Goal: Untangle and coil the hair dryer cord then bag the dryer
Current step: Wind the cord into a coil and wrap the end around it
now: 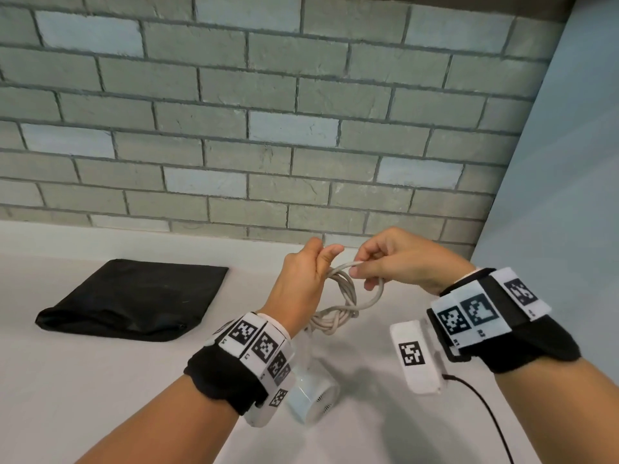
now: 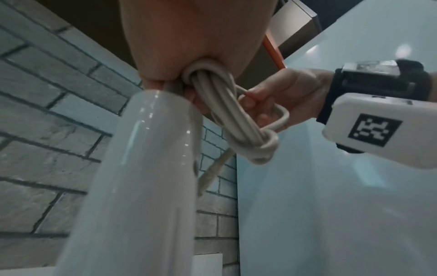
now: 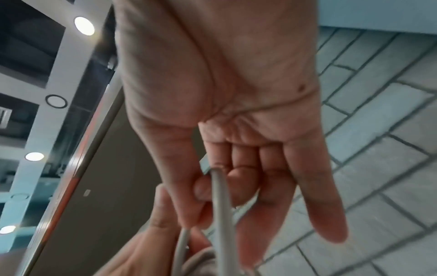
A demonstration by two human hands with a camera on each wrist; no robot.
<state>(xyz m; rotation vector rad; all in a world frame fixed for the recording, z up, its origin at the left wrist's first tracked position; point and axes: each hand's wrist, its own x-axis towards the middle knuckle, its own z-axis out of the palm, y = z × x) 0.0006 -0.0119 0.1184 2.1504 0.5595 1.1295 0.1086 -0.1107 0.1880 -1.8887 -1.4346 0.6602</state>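
My left hand (image 1: pixel 310 267) grips the top of a bundled beige cord (image 1: pixel 345 296) and holds it above the counter. The white hair dryer (image 1: pixel 310 400) hangs below my left wrist, its round vented end showing. In the left wrist view the dryer's glossy handle (image 2: pixel 141 168) runs down the middle, and the cord bundle (image 2: pixel 227 115) ends in a wrapped knot. My right hand (image 1: pixel 375 262) pinches one loose loop of the cord (image 3: pixel 221 201) between thumb and forefinger, its other fingers held straighter. A black bag (image 1: pixel 134 301) lies flat on the counter to the left.
The pale counter (image 1: pixel 83 396) meets a grey brick wall (image 1: pixel 268 112) at the back and a light blue panel (image 1: pixel 569 162) on the right. A thin black cable (image 1: pixel 485 410) trails from my right wrist device.
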